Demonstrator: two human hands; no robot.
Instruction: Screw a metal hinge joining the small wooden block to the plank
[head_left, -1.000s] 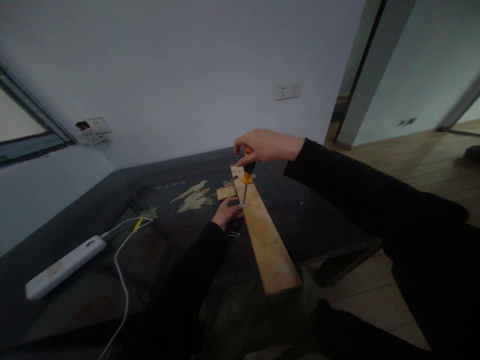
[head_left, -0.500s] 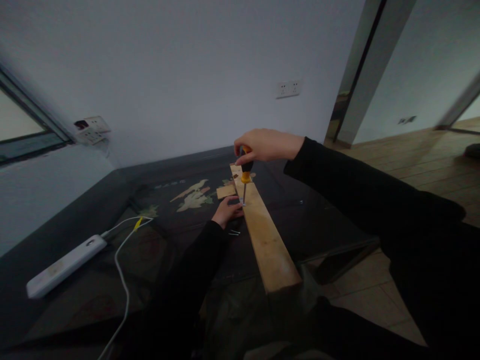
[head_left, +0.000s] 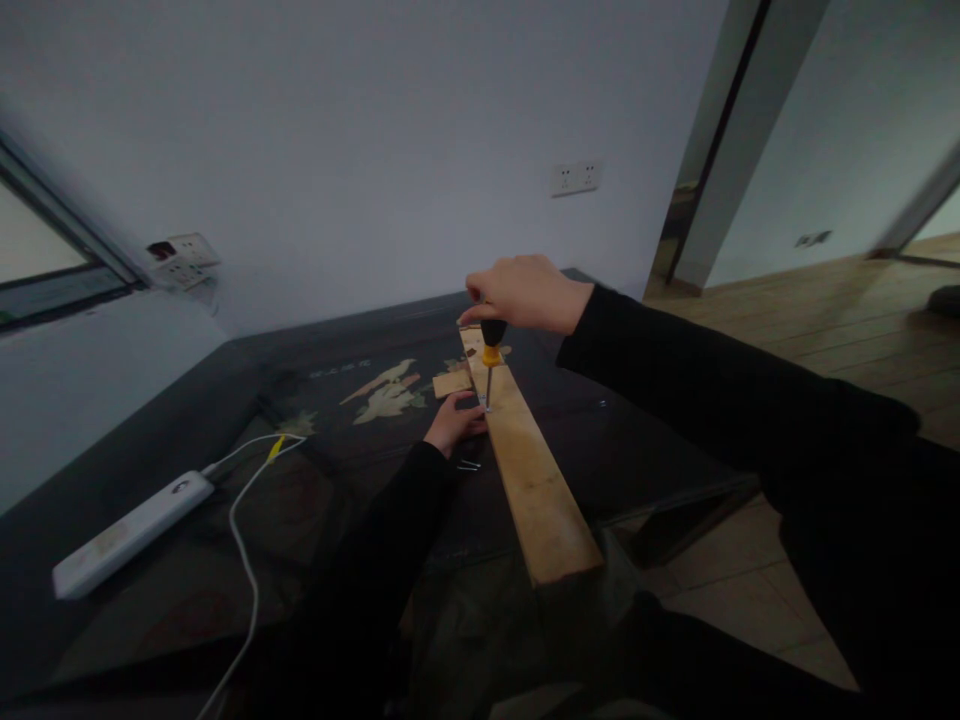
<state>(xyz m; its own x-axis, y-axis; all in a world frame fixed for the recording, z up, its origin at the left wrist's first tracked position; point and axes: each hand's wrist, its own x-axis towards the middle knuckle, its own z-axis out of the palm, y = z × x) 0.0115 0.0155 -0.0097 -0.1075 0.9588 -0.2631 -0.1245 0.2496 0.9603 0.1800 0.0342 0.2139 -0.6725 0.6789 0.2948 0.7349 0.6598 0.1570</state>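
Note:
My right hand (head_left: 525, 292) is closed round the black-and-yellow handle of a screwdriver (head_left: 491, 342), which stands nearly upright. Its tip meets a small metal bracket (head_left: 484, 401) at the left edge of a long wooden board (head_left: 536, 465); any screw head under the tip is too small to make out. Low against that same edge, my left hand (head_left: 453, 424) has its fingers curled about the bracket and touching the board. Several loose screws (head_left: 469, 465) lie on the dark table just nearer than my left hand.
A small wooden piece (head_left: 451, 384) lies left of the board, on the dark table (head_left: 360, 350) with its bird-and-flower picture. At the left is a white power strip (head_left: 133, 535) with its cable (head_left: 244, 555). A wall (head_left: 375, 150) rises behind the table.
My right hand has turned and shifted slightly left on the screwdriver handle, covering its upper part more. The board and my left hand stay in place.

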